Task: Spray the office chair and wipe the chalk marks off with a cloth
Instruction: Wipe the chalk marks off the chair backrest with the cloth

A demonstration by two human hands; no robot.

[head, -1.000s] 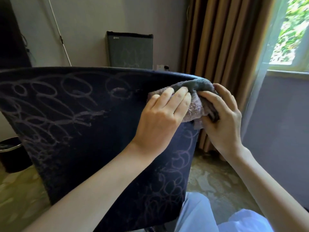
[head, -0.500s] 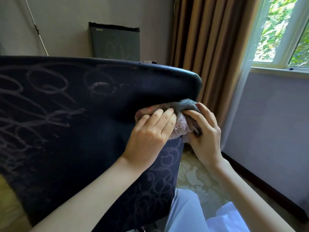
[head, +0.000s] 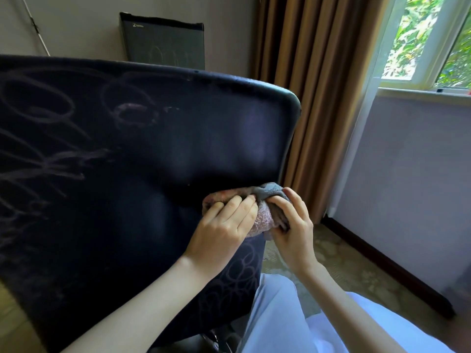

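Note:
The dark blue back of the office chair (head: 158, 159) fills the left and middle of the view. Looping chalk marks (head: 43, 138) cover its left part, and more chalk loops (head: 239, 268) sit low near its right edge. The upper right area looks wiped and damp. A bunched grey and pink cloth (head: 262, 212) is pressed against the chair's right edge, about halfway down. My left hand (head: 224, 228) lies flat on the cloth, fingers together. My right hand (head: 293, 225) grips the cloth from the right side. No spray bottle is in view.
A small dark cabinet (head: 163, 42) stands against the far wall behind the chair. Brown curtains (head: 313, 72) hang to the right, beside a window (head: 428, 39). Patterned floor (head: 339, 266) and a dark skirting board run along the right wall. My pale blue trouser legs (head: 288, 322) are at the bottom.
Both hands have slid the cloth down the chair's right edge, from the top corner to about halfway. The upper right corner now shows no chalk.

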